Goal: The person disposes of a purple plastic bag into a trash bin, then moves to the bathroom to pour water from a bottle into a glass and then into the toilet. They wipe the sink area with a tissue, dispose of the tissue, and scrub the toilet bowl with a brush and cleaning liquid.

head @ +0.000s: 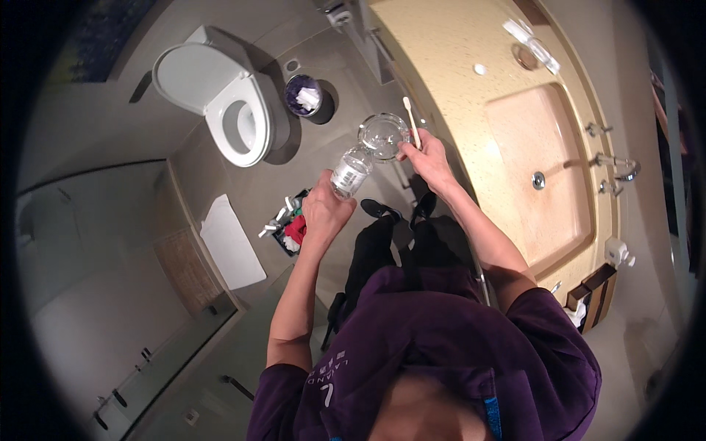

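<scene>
My left hand (326,212) grips a clear plastic bottle (352,172) with a white label that bears writing. The bottle is tilted, its upper end close to a round clear glass dish (381,135); I cannot tell if they touch. By its rim, my right hand (429,161) holds that dish. A light-coloured toothbrush (413,124) is held in the same hand, with its head pointing away from me. Both hands are raised over the tiled floor (325,146), to the left of the stone vanity counter (441,55).
A toilet (242,129) with its lid up stands far left, beside a waste bin (303,96) holding white paper. A caddy of cleaning items (288,226) and a white mat (234,245) lie on the floor. Right are the sink (529,220), a tap (615,162) and a tissue box (595,295).
</scene>
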Demonstrator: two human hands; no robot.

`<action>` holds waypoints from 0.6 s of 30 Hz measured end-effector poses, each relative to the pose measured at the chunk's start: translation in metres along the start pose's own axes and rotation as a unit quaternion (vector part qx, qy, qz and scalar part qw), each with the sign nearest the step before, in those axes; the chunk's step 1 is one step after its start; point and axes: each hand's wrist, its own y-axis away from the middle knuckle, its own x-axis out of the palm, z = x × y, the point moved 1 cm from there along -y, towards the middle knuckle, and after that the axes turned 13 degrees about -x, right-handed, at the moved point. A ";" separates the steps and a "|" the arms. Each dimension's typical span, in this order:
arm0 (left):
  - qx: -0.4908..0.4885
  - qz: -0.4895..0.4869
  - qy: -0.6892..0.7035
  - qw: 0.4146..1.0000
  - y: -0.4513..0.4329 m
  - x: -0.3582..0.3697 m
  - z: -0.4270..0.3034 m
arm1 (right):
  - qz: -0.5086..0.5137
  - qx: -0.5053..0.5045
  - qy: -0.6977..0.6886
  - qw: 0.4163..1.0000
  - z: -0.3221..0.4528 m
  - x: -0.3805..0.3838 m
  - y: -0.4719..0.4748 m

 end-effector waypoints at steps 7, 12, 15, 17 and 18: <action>-0.019 0.026 0.322 0.946 -0.034 -0.023 0.099 | 0.078 -0.004 -0.021 0.997 0.026 0.098 -0.023; -0.063 -0.007 0.494 0.867 -0.056 -0.049 0.133 | 0.155 0.009 -0.035 0.987 0.039 0.172 -0.040; -0.098 -0.007 0.529 0.843 -0.072 -0.060 0.165 | 0.218 0.025 -0.004 0.976 0.051 0.223 -0.050; -0.121 -0.044 0.611 0.781 -0.083 -0.067 0.178 | 0.242 0.058 -0.012 0.969 0.049 0.257 -0.060; -0.126 -0.052 0.635 0.761 -0.092 -0.070 0.186 | 0.242 0.055 -0.032 0.968 0.042 0.273 -0.068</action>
